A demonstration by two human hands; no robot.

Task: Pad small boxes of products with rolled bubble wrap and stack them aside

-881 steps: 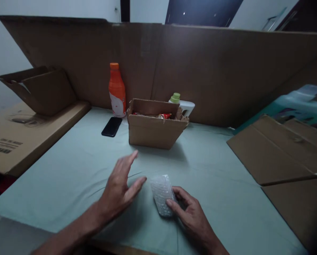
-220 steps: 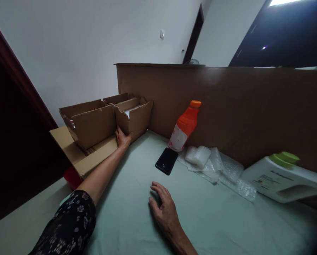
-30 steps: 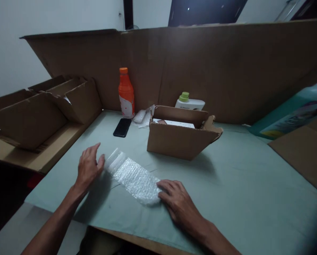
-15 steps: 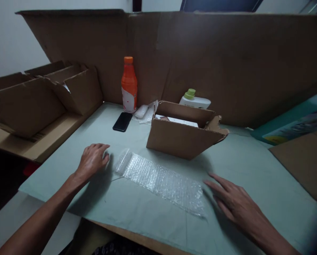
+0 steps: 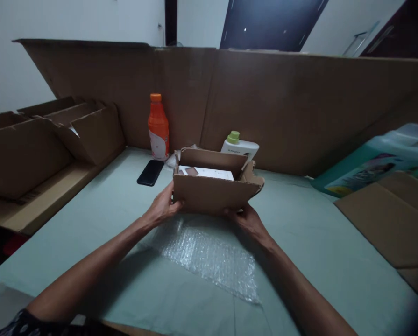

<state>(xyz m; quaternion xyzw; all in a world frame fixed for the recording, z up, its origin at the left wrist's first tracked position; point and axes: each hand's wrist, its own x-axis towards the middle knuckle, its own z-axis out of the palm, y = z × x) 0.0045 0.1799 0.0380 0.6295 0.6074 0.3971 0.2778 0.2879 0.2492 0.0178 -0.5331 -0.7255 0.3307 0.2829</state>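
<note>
Both my hands grip a small open cardboard box [image 5: 209, 196] at its lower sides. My left hand [image 5: 161, 205] is closed around the left corner, thumb on the front face. At the lower right corner my right hand [image 5: 251, 224] holds on, its thumb along the bottom edge; its other fingers are partly hidden. A white carton [image 5: 210, 174] with a brown mark shows inside the box. In front of the box a strip of bubble wrap [image 5: 212, 259] lies flat on the pale green covering [image 5: 293, 256], its far edge partly behind my left hand and the box's shadow.
Behind the box stand an orange bottle [image 5: 159, 128] and a white bottle with a green cap [image 5: 239, 145]. A black phone [image 5: 150, 172] lies to the left. Cardboard boxes [image 5: 26, 154] sit far left. At right are a teal jug [image 5: 377, 163] and a cardboard piece [image 5: 387, 219].
Both hands have moved from beside the bubble wrap to the cardboard box and taken hold of it. The head view has tilted up, showing more of the wall.
</note>
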